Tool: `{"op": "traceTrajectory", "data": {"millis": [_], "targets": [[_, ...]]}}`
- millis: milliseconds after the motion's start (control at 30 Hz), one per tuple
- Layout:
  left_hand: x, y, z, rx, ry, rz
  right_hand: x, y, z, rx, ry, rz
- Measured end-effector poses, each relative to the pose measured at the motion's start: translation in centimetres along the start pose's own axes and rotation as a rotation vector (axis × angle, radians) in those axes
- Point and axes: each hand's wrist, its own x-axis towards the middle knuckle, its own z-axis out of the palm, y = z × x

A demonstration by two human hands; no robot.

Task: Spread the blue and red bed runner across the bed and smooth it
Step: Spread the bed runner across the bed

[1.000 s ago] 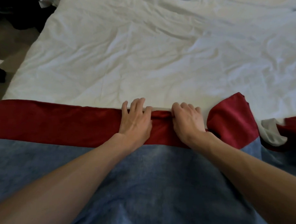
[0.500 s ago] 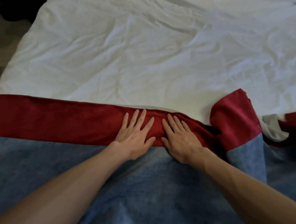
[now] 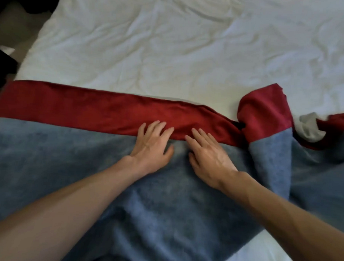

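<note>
A wide bed under a crumpled white sheet (image 3: 170,52) fills the view, its wrinkles running on beyond the fingertips. Across the near part lies the bed runner (image 3: 69,156), a soft blue plush cloth with a dark red velvety band (image 3: 90,110) along its far edge. Both hands rest palm down on it, side by side and just apart.

The left hand (image 3: 153,147) lies flat, its fingers (image 3: 157,128) straight and slightly fanned, with the tips on the red band and the palm on the blue; it grips nothing. The right hand (image 3: 209,159) lies the same way, its fingers (image 3: 200,135) straight and angled leftward, the tips just over the seam onto the red, also holding nothing.

Left of the fingers the band runs flat and straight to the bed's edge. Right of the fingers the runner bunches. The band dips into a crease, then a corner (image 3: 265,118) stands folded back, red above blue, and past it a pale grey underside (image 3: 309,125) shows.

Off the bed's left edge are a beige floor (image 3: 18,27) and a dark shape (image 3: 1,69) too dim to identify
</note>
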Motion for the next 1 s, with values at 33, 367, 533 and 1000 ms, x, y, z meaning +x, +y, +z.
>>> {"op": "traceTrajectory", "data": {"millis": [33,367,533,1000], "targets": [[-0.7,0.7,-0.1,-0.016,0.028,-0.024,-1.2,0.1,0.0,-0.018,0.01,-0.033],[-9.9,9.2,0.9,-0.031,0.123,-0.021,-14.6,1.5,1.2,-0.159,0.083,-0.235],[-15.3,11.6,2.9,-0.07,0.031,-0.012,-20.5,1.0,3.5,-0.146,0.138,-0.265],[-22.0,12.0,4.6,0.014,0.058,0.044,-20.8,-1.9,3.5,-0.209,0.164,-0.042]]}}
